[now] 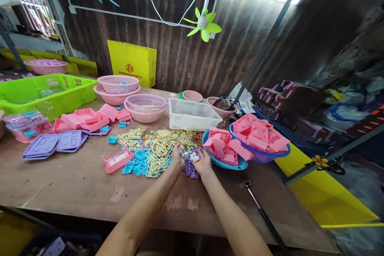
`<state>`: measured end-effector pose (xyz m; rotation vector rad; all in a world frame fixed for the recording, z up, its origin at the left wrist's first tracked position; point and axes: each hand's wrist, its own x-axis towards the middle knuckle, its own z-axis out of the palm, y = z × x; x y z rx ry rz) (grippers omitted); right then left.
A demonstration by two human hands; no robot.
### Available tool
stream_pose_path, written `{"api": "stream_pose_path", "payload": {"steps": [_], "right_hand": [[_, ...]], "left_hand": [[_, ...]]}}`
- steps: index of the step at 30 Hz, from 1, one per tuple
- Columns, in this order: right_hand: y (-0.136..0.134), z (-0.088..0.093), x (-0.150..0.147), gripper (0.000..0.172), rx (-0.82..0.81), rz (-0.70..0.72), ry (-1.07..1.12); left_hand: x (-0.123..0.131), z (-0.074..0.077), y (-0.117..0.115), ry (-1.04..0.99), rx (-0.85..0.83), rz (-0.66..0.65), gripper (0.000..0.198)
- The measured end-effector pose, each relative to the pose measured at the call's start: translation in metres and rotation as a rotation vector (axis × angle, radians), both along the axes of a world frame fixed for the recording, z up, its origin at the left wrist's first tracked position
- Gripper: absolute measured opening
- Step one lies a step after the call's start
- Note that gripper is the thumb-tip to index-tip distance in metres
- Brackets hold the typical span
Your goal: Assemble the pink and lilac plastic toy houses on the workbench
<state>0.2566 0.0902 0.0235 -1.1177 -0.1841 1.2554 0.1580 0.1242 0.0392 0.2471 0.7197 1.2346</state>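
Both arms reach forward over the table. My left hand (177, 157) is at the right edge of the pale yellow frames (157, 156), its fingers apart beside small white pieces (183, 152). My right hand (204, 162) is turned palm up, with white pieces (195, 157) on its fingers. Between the hands lie small purple pieces (191, 169). Blue pieces (137, 164) are heaped left of my left hand, and a pink tray (118, 160) with something pale inside stands beyond them. Brown pieces (198, 137) lie just behind the hands.
A white basket (194, 115) stands behind the piles. To the right, a blue bowl (225, 165) and a purple basket (270, 156) hold pink parts. Purple trays (70, 141) and a green crate (51, 95) are at left. A black rod (264, 214) lies at front right.
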Motion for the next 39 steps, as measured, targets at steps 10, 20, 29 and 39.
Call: {"api": "stream_pose_path", "payload": {"steps": [10, 20, 29, 39], "right_hand": [[0.003, -0.017, 0.01, 0.023, 0.06, -0.077, -0.38], [-0.068, -0.033, 0.0, 0.022, 0.054, -0.292, -0.876], [-0.065, -0.055, 0.002, 0.019, 0.083, -0.321, -1.021], [-0.064, -0.063, 0.008, 0.029, 0.129, -0.316, -1.17]], "left_hand": [[-0.064, -0.019, -0.039, 0.41, 0.298, -0.11, 0.03], [-0.122, -0.081, -0.14, 0.999, 0.776, -0.494, 0.051], [-0.126, -0.075, -0.144, 1.0, 0.773, -0.384, 0.042], [-0.149, -0.065, -0.135, 1.332, 0.68, 0.131, 0.05]]}}
